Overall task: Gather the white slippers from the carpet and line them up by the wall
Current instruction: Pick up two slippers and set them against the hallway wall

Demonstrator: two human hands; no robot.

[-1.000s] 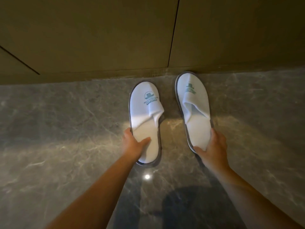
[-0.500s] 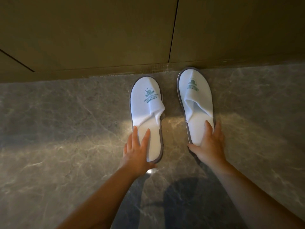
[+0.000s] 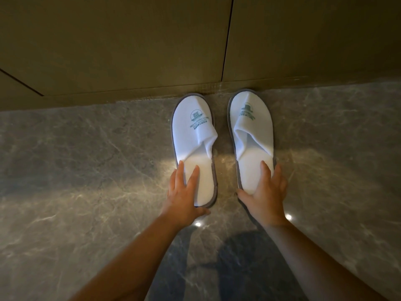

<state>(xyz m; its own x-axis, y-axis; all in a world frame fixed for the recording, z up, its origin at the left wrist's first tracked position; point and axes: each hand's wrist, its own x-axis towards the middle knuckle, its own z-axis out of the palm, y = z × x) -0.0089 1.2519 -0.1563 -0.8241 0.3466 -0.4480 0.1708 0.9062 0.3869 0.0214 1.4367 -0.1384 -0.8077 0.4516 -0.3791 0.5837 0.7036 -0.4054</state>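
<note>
Two white slippers with grey soles and green logos lie side by side on the marble floor, toes touching the base of the wall [image 3: 130,51]. The left slipper [image 3: 195,135] has my left hand [image 3: 184,192] flat on its heel, fingers spread. The right slipper [image 3: 251,127] has my right hand [image 3: 267,192] flat on its heel, fingers spread and thumb at the heel's edge. Neither hand grips its slipper. Both heels are partly covered by my hands.
The grey veined marble floor [image 3: 86,170] spreads left and right of the pair. The tan panelled wall has a vertical seam [image 3: 226,40] above the slippers. A dark shadow [image 3: 238,257] lies between my forearms.
Both hands let go of the slipper heels and opened flat on them. The slippers slid forward until their toes met the wall, the left one catching up with the right.
</note>
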